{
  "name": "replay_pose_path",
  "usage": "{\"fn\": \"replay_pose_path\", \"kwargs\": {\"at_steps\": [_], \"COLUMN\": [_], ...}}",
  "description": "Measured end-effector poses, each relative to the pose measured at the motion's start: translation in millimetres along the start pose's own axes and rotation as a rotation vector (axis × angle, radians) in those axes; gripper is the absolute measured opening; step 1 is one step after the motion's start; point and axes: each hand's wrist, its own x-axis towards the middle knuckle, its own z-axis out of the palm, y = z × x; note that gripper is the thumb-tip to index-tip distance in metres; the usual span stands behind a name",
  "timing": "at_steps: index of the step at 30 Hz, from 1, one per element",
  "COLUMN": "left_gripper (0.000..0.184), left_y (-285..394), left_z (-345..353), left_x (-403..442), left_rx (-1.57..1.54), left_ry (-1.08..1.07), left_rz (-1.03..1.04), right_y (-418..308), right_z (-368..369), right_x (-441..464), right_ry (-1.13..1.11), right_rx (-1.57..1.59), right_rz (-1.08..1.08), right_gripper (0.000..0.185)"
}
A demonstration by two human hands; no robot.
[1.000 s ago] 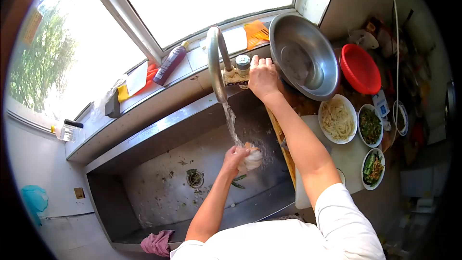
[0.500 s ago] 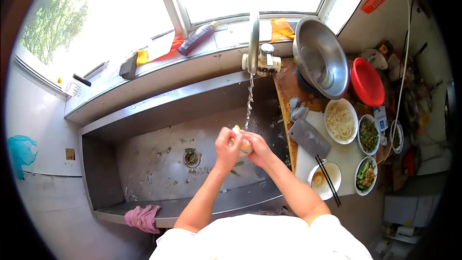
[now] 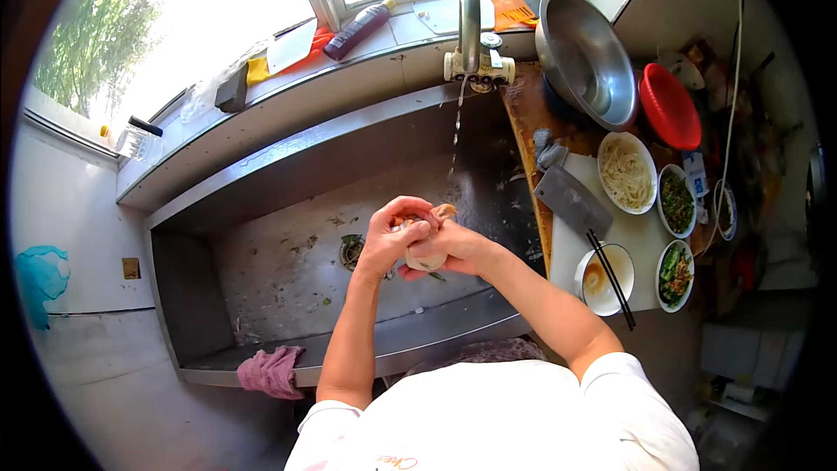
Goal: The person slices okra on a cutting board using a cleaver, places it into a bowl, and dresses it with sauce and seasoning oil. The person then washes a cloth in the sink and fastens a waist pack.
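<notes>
Over the steel sink (image 3: 288,296), my left hand (image 3: 390,240) and my right hand (image 3: 453,249) meet around a pale, soft-looking bundle (image 3: 425,259). Orange-brown bits show at its top, between the fingers. What the bundle is I cannot make out. Both hands have their fingers wrapped on it, pressed close together. Behind them a thin, broken stream of water falls from the curved faucet (image 3: 469,26), apart from the hands. The drain (image 3: 351,250), with green scraps in it, lies just left of my left hand.
Right of the sink are a cleaver (image 3: 573,201) on a white board, a bowl (image 3: 604,279) with black chopsticks, a noodle bowl (image 3: 626,173), vegetable dishes (image 3: 676,201), a large steel basin (image 3: 584,57) and a red basin (image 3: 670,106). A pink cloth (image 3: 270,372) hangs on the front edge.
My right hand has left the faucet and joined my left hand on the bundle. The water has thinned. Both hands are now nearer my body, out of the stream.
</notes>
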Motion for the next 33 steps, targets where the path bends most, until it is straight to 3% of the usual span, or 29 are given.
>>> {"fn": "replay_pose_path", "kwargs": {"at_steps": [4, 7, 8, 11, 14, 20, 23, 26, 31, 33], "left_gripper": [0.021, 0.017, 0.016, 0.012, 0.014, 0.024, 0.023, 0.021, 0.009, 0.023], "left_y": [-1, -3, -4, -6, -8, -42, -69, -87, -108, -118], "left_z": [-8, -12, -12, -11, -7, -14, -20, -25, -22, -11], "left_x": [1, 7, 9, 13, 19, 30, 34, 34, 21, 13], "left_rx": [-0.038, -0.065, -0.032, 0.002, 0.016, 0.228, 0.06, -0.142, -0.291, -0.282], "left_ry": [0.141, 0.179, 0.214, 0.3, 0.375, 0.596, 0.685, 0.763, 0.837, 0.871], "left_rz": [0.048, 0.101, 0.098, 0.071, 0.052, -0.067, -0.183, -0.226, -0.281, -0.322], "right_y": [1, 0, -3, 16, 14, 42, 55, 70, 88, 94], "right_z": [12, 27, 34, 28, 34, 6, -13, -30, -47, -49], "right_x": [6, 18, 18, 38, 37, 58, 71, 79, 83, 77], "right_ry": [-0.059, 0.222, 0.309, 0.458, 0.537, 0.659, 0.658, 0.667, 0.688, 0.718], "right_rx": [-0.061, -0.33, -0.571, -0.916, -1.15, -1.543, -1.656, -1.72, -1.77, -1.748], "right_rz": [-0.101, -0.028, -0.038, -0.294, -0.225, -0.328, -0.291, -0.415, -0.322, -0.212], "right_gripper": [0.066, 0.062, 0.058, 0.053, 0.044, 0.029, 0.022, 0.016, 0.017, 0.021]}}
